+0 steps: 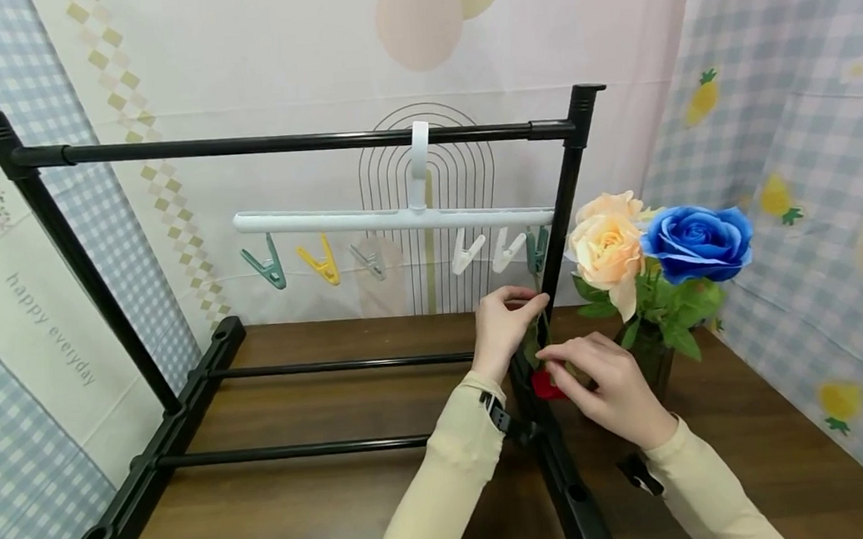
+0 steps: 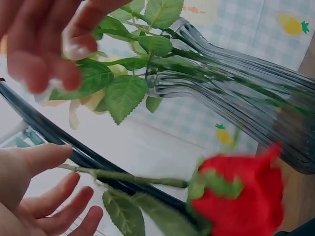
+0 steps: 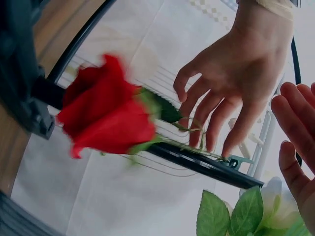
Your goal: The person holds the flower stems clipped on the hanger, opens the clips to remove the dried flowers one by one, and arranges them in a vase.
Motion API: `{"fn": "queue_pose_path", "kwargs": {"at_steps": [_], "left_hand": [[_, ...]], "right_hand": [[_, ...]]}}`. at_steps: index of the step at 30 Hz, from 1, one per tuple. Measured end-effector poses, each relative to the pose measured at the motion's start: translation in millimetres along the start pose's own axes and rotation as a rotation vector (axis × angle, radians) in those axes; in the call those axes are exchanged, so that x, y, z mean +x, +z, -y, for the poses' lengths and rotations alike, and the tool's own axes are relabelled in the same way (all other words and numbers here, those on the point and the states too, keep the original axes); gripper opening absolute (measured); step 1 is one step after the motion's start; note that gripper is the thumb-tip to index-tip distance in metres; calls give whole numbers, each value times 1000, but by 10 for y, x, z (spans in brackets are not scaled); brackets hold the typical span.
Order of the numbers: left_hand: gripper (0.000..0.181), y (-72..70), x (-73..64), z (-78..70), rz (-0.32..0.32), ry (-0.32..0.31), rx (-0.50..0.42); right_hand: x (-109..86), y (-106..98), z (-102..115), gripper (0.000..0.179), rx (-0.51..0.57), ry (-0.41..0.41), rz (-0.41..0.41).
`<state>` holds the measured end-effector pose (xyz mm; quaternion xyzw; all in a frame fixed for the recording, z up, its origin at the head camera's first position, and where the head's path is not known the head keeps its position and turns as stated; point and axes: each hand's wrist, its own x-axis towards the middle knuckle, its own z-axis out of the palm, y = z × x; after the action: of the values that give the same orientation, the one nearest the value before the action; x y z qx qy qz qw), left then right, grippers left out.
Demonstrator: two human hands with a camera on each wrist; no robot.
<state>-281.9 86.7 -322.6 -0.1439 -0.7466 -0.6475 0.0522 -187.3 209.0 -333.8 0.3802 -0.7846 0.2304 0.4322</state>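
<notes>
A red rose (image 1: pixel 548 385) hangs head down at the rack's right post, its stem (image 2: pixel 142 178) running up to the teal clip (image 1: pixel 539 249) at the hanger's right end. My left hand (image 1: pixel 509 324) is at the upper stem, just below that clip. Its thumb and fingers lie loosely apart around the stem (image 3: pixel 189 146). The right hand (image 1: pixel 610 378) is beside the rose, fingers relaxed and slightly bent, holding nothing. In the right wrist view the right-hand fingers (image 3: pixel 298 115) stand apart from the bloom. The bloom is blurred in both wrist views.
A pale blue hanger (image 1: pixel 323 219) with teal, yellow, grey and white clips hangs on the black rack (image 1: pixel 242 146). Right of the rack, a glass vase (image 2: pixel 231 83) holds a peach rose (image 1: pixel 610 244) and a blue rose (image 1: pixel 700 242). A brown table (image 1: pixel 328 510) lies beneath.
</notes>
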Motion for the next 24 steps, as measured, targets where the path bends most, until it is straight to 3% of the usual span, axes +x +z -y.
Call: {"fn": "queue_pose_path", "kwargs": {"at_steps": [6, 10, 13, 15, 19, 24], "left_hand": [[17, -20, 10, 55, -92, 23, 52], [14, -70, -23, 125, -121, 39, 26], [14, -110, -44, 167, -113, 30, 8], [14, -132, -55, 183, -102, 18, -1], [15, -162, -73, 182, -68, 9, -6], [14, -217, -112, 147, -11, 43, -16]], "right_hand": [[44, 62, 16, 14, 8, 23, 5], [102, 83, -12, 16, -65, 209, 29], [186, 123, -45, 15, -100, 404, 65], [252, 163, -69, 19, -105, 486, 75], [382, 236, -102, 27, -140, 558, 40], [540, 295, -168, 40, -207, 642, 13]]}}
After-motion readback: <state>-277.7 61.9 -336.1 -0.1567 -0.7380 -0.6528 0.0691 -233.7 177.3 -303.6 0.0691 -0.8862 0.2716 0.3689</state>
